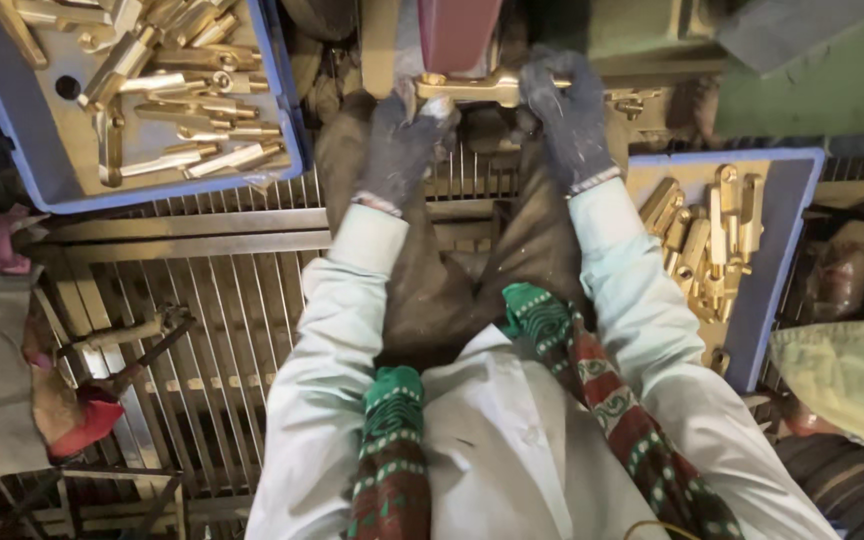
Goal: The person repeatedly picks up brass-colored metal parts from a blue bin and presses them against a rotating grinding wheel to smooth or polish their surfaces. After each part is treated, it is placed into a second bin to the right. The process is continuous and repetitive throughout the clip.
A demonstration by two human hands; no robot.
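Both my hands wear dark grey work gloves and hold one brass fitting (pixel 472 89) crosswise. My left hand (pixel 402 145) grips its left end and my right hand (pixel 564 115) grips its right end. The fitting is pressed up against a dark red sanding belt (pixel 457 30) at the top middle of the view. My pale green sleeves and a green and red patterned scarf fill the lower part of the picture.
A blue tray (pixel 292 120) at the upper left holds several brass fittings. Another blue tray (pixel 782 240) at the right holds several more. A metal grate (pixel 212 290) lies under my arms. A green machine body (pixel 812 80) stands at the upper right.
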